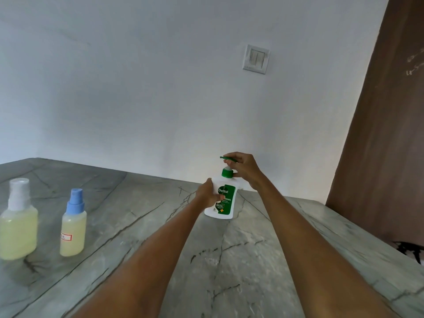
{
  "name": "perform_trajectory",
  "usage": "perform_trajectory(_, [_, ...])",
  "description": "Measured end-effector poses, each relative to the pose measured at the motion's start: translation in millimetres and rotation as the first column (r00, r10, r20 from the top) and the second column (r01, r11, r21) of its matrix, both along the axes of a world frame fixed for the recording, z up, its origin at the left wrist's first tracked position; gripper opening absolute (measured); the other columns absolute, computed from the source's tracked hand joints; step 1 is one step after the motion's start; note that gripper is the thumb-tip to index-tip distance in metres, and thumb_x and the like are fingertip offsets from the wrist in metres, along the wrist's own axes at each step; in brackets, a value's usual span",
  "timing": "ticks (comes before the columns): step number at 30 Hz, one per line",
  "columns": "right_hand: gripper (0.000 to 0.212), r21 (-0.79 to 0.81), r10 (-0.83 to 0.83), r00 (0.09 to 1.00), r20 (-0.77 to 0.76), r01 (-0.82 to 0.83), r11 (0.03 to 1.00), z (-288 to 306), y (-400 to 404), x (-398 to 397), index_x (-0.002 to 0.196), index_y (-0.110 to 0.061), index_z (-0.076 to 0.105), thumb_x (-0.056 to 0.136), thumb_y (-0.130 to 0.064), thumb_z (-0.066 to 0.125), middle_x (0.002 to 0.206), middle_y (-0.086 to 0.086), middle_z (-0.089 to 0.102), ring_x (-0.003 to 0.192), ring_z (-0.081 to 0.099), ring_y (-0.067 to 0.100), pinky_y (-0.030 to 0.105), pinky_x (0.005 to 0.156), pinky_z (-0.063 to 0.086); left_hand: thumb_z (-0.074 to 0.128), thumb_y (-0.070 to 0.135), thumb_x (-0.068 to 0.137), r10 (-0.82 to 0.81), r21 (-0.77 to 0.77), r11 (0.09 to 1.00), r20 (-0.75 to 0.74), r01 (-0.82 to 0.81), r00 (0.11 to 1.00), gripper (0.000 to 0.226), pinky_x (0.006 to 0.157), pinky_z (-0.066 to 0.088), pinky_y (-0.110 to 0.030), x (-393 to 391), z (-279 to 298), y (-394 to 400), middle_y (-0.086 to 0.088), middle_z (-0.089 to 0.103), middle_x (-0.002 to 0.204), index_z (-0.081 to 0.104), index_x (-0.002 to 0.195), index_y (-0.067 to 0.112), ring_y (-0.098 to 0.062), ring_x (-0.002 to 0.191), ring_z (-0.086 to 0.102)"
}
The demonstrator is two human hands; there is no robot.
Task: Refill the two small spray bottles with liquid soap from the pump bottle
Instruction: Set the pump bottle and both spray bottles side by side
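Observation:
A white pump bottle (pixel 226 200) with a green label and green pump head stands far out on the grey marble table (pixel 160 249), near the wall. My left hand (pixel 207 195) grips its body from the left side. My right hand (pixel 244 169) holds the green pump head at the top, fingers curled round it. Two small spray bottles stand at the left, both holding pale yellow liquid. One spray bottle has a clear cap (pixel 18 218). The other has a blue cap (pixel 73 223) and a small red-edged label.
The white wall with a light switch (pixel 255 59) rises just behind the pump bottle. A brown door (pixel 385 134) stands at the right. The table's right edge runs diagonally below it, with a dark object (pixel 410 250) beyond.

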State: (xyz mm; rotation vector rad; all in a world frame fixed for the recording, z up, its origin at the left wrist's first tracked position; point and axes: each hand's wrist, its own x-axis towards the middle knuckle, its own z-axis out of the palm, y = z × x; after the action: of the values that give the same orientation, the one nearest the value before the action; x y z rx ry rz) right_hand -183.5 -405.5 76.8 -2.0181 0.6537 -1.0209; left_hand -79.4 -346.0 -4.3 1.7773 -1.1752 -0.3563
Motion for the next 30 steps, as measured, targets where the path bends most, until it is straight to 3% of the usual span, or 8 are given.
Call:
perform_trajectory(6, [0.026, -0.04, -0.017, 0.999, -0.048, 0.015, 0.999, -3.2, -1.6, 1.6, 0.116, -0.009, 0.061, 0.091, -0.006, 0.057, 0.124, 0.013, 0.058, 0.116, 0.054, 0.029, 0.048, 0.099, 0.047, 0.07, 0.017, 0.08, 0.004, 0.029, 1.0, 0.005, -0.004, 1.0, 0.057, 0.099, 0.046, -0.041, -1.2, 1.1, 1.6, -0.014, 0.055, 0.129, 0.039, 0.126, 0.003, -0.03, 0.117, 0.054])
perform_trajectory(10, [0.062, -0.069, -0.083, 0.989, -0.122, 0.075, 0.995, -2.2, 10.4, -3.9, 0.139, -0.018, 0.037, 0.085, -0.029, 0.066, 0.138, 0.014, 0.045, 0.124, 0.047, 0.029, 0.038, 0.101, 0.043, 0.075, 0.021, 0.076, -0.006, 0.083, 0.997, 0.047, 0.002, 0.999, 0.08, 0.102, 0.039, -0.038, 1.6, 5.9, 27.8, -0.015, 0.046, 0.137, 0.027, 0.138, 0.004, -0.03, 0.126, 0.045])
perform_trajectory(14, [0.043, -0.249, -0.265, 0.944, 0.196, 0.31, 0.918, 8.1, 44.8, -11.8, 0.127, -0.008, 0.049, 0.089, -0.024, 0.062, 0.121, 0.015, 0.058, 0.107, 0.056, 0.027, 0.033, 0.09, 0.047, 0.074, 0.022, 0.077, 0.057, 0.025, 0.998, 0.203, -0.063, 0.977, 0.064, 0.095, 0.04, -0.03, 15.7, 11.1, 78.2, -0.016, 0.053, 0.13, 0.044, 0.13, 0.003, -0.027, 0.119, 0.051])
perform_trajectory(18, [0.021, -0.224, -0.356, 0.811, 0.465, 0.497, 0.838, 9.4, 106.6, -4.5, 0.107, -0.002, 0.058, 0.089, -0.004, 0.046, 0.096, 0.014, 0.067, 0.081, 0.06, 0.023, 0.021, 0.068, 0.039, 0.073, 0.02, 0.078, 0.092, -0.214, 0.975, 0.176, -0.053, 0.98, 0.028, 0.08, 0.055, -0.034, 26.0, 22.4, 153.0, -0.015, 0.07, 0.087, 0.066, 0.097, 0.001, -0.023, 0.078, 0.068])
perform_trajectory(20, [0.022, -0.197, -0.324, 0.87, 0.37, 0.415, 0.888, 4.5, 136.3, 6.5, 0.104, -0.003, 0.06, 0.087, -0.002, 0.047, 0.086, 0.01, 0.065, 0.073, 0.059, 0.021, 0.022, 0.064, 0.041, 0.069, 0.023, 0.082, 0.129, -0.337, 0.94, 0.175, -0.064, 0.976, 0.019, 0.066, 0.058, -0.039, 27.8, 28.3, 194.2, -0.004, 0.065, 0.062, 0.067, 0.081, 0.004, -0.009, 0.05, 0.06])
perform_trajectory(22, [0.024, -0.127, -0.216, 0.951, 0.221, 0.247, 0.961, -4.8, 166.3, 17.8, 0.107, -0.003, 0.059, 0.085, -0.001, 0.049, 0.079, 0.0, 0.06, 0.068, 0.056, 0.018, 0.028, 0.062, 0.048, 0.066, 0.029, 0.084, 0.268, -0.427, 0.895, 0.281, -0.13, 0.921, 0.027, 0.059, 0.052, -0.031, 26.0, 35.2, 234.8, 0.001, 0.059, 0.054, 0.065, 0.07, 0.007, -0.009, 0.044, 0.053])
perform_trajectory(27, [0.036, 0.088, 0.155, 0.983, -0.103, -0.146, 0.985, -21.6, 233.5, 44.0, 0.12, -0.008, 0.056, 0.085, -0.008, 0.061, 0.09, 0.006, 0.059, 0.087, 0.056, 0.017, 0.023, 0.057, 0.049, 0.057, 0.035, 0.088, 0.579, -0.61, 0.73, 0.312, -0.309, 0.753, 0.023, 0.059, 0.041, -0.029, 34.0, 42.1, 315.1, 0.0, 0.057, 0.064, 0.059, 0.082, 0.013, -0.017, 0.061, 0.053])
perform_trajectory(30, [0.048, 0.131, 0.257, 0.926, -0.275, -0.229, 0.965, -31.2, 263.4, 62.1, 0.13, -0.012, 0.049, 0.086, -0.025, 0.064, 0.117, 0.01, 0.056, 0.1, 0.054, 0.018, 0.026, 0.067, 0.051, 0.053, 0.019, 0.088, 0.718, -0.676, 0.568, 0.13, -0.469, 0.684, 0.022, 0.068, 0.044, -0.034, 55.3, 31.8, 347.9, -0.001, 0.059, 0.089, 0.051, 0.109, 0.015, -0.017, 0.083, 0.054])
